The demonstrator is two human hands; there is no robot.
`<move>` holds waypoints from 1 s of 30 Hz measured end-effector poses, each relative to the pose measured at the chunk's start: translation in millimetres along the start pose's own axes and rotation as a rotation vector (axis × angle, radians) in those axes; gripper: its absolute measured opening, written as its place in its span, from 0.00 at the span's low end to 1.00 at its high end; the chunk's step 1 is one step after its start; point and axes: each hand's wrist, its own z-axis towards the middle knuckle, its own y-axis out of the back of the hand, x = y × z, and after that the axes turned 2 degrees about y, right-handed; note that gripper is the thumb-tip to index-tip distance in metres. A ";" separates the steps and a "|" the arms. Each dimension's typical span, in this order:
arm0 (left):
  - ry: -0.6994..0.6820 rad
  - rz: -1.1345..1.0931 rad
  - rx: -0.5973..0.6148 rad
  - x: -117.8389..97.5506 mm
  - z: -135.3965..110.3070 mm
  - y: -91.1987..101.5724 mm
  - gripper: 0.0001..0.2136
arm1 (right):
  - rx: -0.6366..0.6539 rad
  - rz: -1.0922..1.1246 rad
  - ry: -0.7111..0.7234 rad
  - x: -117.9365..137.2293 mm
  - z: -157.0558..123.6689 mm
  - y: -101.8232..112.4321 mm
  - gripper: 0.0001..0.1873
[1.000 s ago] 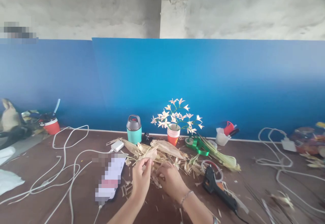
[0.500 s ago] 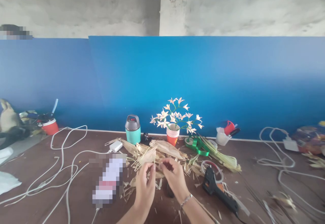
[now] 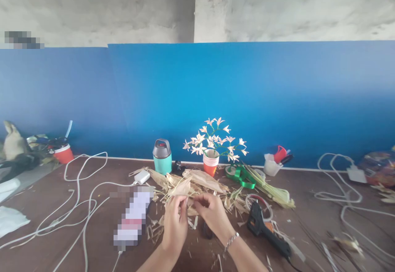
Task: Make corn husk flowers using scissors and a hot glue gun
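Observation:
My left hand (image 3: 174,224) and my right hand (image 3: 212,214) meet over a heap of dried husk leaves (image 3: 197,183) on the brown table (image 3: 98,222). Both pinch the same pale husk strip (image 3: 187,199) between their fingertips, left from the left end, right from the right end. A bracelet sits on my right wrist. Behind the heap stands an orange paper cup (image 3: 210,161) with small pale husk flowers (image 3: 214,138) on green stems.
A black glue gun (image 3: 265,228) lies right of my right hand. A blurred phone (image 3: 132,218) on a white cable lies to the left. A teal flask (image 3: 162,156), green ribbon (image 3: 239,175), a white charger (image 3: 142,176) and several white cords (image 3: 77,198) spread across the table.
My right hand rose from the husk pile to meet the left at the strip. Both hands have since stayed close together, shifting only slightly.

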 end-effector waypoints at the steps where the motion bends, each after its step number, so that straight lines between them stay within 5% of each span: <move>1: -0.011 0.000 0.001 -0.3 0.2 -0.1 0.12 | 0.019 -0.068 0.026 0.7 1.0 3.7 0.06; 13: 0.050 -0.042 0.026 -1.4 -1.2 -4.6 0.12 | -0.121 -0.643 0.174 0.3 -2.0 0.0 0.09; 17: 0.076 -0.065 0.007 2.7 0.9 -2.1 0.12 | -0.160 -0.461 0.071 0.2 4.7 9.5 0.09; 22: 0.066 -0.061 0.019 3.8 2.0 -1.8 0.11 | 0.139 0.134 -0.081 0.5 9.1 7.6 0.08; 30: 0.107 -0.132 0.071 -0.4 -0.2 -2.1 0.12 | 0.088 0.028 -0.006 -5.8 5.3 -3.8 0.08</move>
